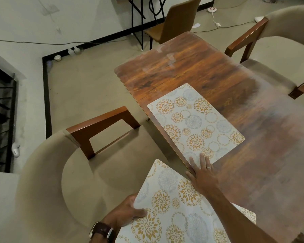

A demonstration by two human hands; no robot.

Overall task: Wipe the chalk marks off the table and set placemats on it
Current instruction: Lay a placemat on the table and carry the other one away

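A white placemat [195, 121] with orange and grey flower circles lies flat on the wooden table [191, 67], along its left edge. My right hand [203, 172] rests with straight fingers on that mat's near corner. My left hand [128, 212] grips the edge of a stack of matching placemats [174, 207] held above the chair, thumb on top. Faint whitish chalk smears [165, 55] show on the far end of the table and a hazy patch [274, 109] on its right side.
A beige armchair [63, 181] with wooden arms stands at the table's left side, another armchair [284, 46] at the right. A brown chair [175, 23] sits beyond the far end. Cables and a power strip [218, 23] lie on the floor; a stair railing [2, 106] is far left.
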